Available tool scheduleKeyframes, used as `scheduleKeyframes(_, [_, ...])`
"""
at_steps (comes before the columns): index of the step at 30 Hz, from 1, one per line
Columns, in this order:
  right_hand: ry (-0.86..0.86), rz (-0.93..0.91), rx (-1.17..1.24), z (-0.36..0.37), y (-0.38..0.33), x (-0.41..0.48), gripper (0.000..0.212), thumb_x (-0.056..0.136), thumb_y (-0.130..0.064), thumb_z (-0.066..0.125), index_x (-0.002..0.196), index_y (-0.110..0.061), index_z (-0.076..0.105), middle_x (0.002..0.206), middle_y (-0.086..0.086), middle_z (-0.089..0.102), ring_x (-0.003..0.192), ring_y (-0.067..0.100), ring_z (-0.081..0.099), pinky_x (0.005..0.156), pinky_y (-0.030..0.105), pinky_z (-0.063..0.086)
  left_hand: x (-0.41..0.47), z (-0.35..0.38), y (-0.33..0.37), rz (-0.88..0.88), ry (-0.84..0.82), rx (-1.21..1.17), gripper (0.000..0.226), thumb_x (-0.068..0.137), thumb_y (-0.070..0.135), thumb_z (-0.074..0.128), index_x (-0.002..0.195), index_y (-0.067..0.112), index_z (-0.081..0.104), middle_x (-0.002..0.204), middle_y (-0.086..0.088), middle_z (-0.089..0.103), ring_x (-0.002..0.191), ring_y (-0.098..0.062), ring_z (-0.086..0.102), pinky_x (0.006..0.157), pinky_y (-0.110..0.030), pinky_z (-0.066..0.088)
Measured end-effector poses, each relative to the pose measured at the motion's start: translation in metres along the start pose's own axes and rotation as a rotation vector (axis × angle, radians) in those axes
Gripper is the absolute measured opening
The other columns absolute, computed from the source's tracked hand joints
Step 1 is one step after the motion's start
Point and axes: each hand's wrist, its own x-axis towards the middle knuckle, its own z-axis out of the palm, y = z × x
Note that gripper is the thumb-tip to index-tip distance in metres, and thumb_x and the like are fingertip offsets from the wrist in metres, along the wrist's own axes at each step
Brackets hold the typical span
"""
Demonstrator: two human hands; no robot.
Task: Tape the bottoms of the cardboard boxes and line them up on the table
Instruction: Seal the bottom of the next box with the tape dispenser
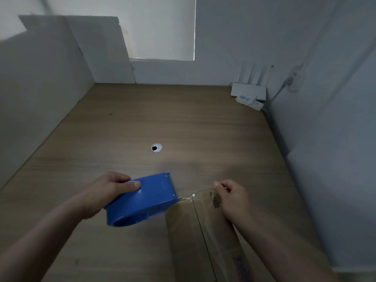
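A brown cardboard box [187, 237] stands at the near edge of the wooden table [162, 123], its flap seam running away from me under a strip of clear tape. My left hand [105, 192] grips a blue tape dispenser [142, 200] just left of the box's far edge. Clear tape [188, 197] stretches from the dispenser's mouth to the box's far corner. My right hand [232, 197] rests on the box's far right part, fingers curled and pressing on the tape end by a printed barcode.
A white router [248, 90] with antennas and a power strip [250, 101] sit in the far right corner, cable running up to a wall socket. A round cable hole [156, 147] lies mid-table. Grey partition walls enclose left, back and right.
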Motion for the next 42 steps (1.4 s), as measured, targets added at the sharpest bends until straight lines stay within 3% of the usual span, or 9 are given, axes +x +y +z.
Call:
scheduleKeyframes(2, [0.014,0.071,-0.095,-0.001,-0.001,-0.001,0.038,0.096,-0.037,0.061,0.128,-0.018,0.057,0.112,0.005,0.066,0.101,0.019,0.062,0.089,0.034,0.047,0.001,0.000,0.001,-0.010,0.000,-0.003,0.052,0.069,0.049,0.069,0.092,0.002,0.072,0.080,-0.017,0.072,0.062,-0.025,0.064,0.065,-0.035,0.044])
scheduleKeyframes(4, [0.116,0.024,-0.228,-0.011,-0.007,-0.005,0.049,0.098,-0.038,0.054,0.143,-0.019,0.044,0.128,0.007,0.060,0.115,0.026,0.057,0.096,0.038,0.045,0.000,0.000,0.002,-0.018,-0.005,0.006,0.051,0.069,0.050,0.068,0.091,0.004,0.072,0.079,-0.014,0.073,0.063,-0.024,0.066,0.064,-0.034,0.046])
scheduleKeyframes(8, [0.099,-0.442,-0.467,-0.009,-0.027,-0.025,0.035,0.101,-0.032,0.044,0.127,-0.018,0.063,0.124,0.002,0.062,0.118,0.020,0.053,0.098,0.030,0.039,0.003,0.003,0.002,-0.009,0.007,0.006,0.040,0.072,0.048,0.073,0.078,0.008,0.070,0.067,-0.007,0.068,0.056,-0.019,0.060,0.058,-0.030,0.041])
scheduleKeyframes(14, [-0.206,-0.256,-0.640,-0.004,-0.035,-0.034,0.039,0.107,-0.036,0.034,0.137,-0.026,0.057,0.150,-0.001,0.047,0.144,0.010,0.031,0.103,0.024,0.032,0.008,0.006,0.003,0.006,-0.038,0.004,0.029,0.091,0.037,0.069,0.082,0.009,0.071,0.071,-0.006,0.070,0.061,-0.019,0.062,0.060,-0.032,0.044])
scheduleKeyframes(19, [-0.202,-0.233,-0.635,-0.002,-0.034,-0.037,0.041,0.106,-0.040,0.035,0.144,-0.034,0.050,0.161,-0.001,0.030,0.148,0.010,0.026,0.109,0.022,0.027,-0.014,-0.011,-0.019,0.049,-0.087,-0.044,0.039,0.068,0.058,0.071,0.071,0.019,0.072,0.067,-0.004,0.066,0.057,-0.016,0.058,0.057,-0.029,0.040])
scheduleKeyframes(27, [-0.205,-0.255,-0.643,0.015,-0.039,-0.044,0.040,0.106,-0.039,0.037,0.142,-0.032,0.052,0.160,0.003,0.032,0.141,0.019,0.037,0.104,0.027,0.033,-0.030,-0.044,-0.044,0.041,-0.089,0.007,0.069,0.036,0.086,0.074,0.065,0.024,0.070,0.063,-0.001,0.063,0.055,-0.016,0.055,0.054,-0.028,0.040])
scheduleKeyframes(31, [-0.209,-0.254,-0.638,0.015,-0.040,-0.041,0.040,0.106,-0.037,0.038,0.143,-0.031,0.052,0.161,0.006,0.032,0.143,0.022,0.036,0.108,0.029,0.033,-0.031,-0.044,-0.046,0.026,-0.097,0.036,0.051,0.052,0.071,0.074,0.071,0.024,0.073,0.069,-0.002,0.068,0.061,-0.021,0.059,0.059,-0.031,0.043])
scheduleKeyframes(35, [-0.195,-0.264,-0.648,0.015,-0.041,-0.042,0.039,0.106,-0.037,0.039,0.141,-0.029,0.055,0.158,0.005,0.037,0.138,0.022,0.041,0.102,0.028,0.034,-0.030,-0.046,-0.049,0.019,-0.085,0.035,0.064,0.042,0.083,0.074,0.069,0.025,0.072,0.067,-0.001,0.068,0.057,-0.018,0.060,0.056,-0.030,0.043])
scheduleKeyframes(42, [-0.211,-0.253,-0.663,0.014,-0.044,-0.043,0.038,0.106,-0.035,0.037,0.139,-0.027,0.055,0.156,0.007,0.039,0.136,0.023,0.044,0.101,0.032,0.037,-0.017,-0.031,-0.052,-0.037,-0.012,0.165,0.034,0.088,0.046,0.069,0.077,0.014,0.071,0.067,-0.002,0.069,0.059,-0.017,0.061,0.064,-0.032,0.045])
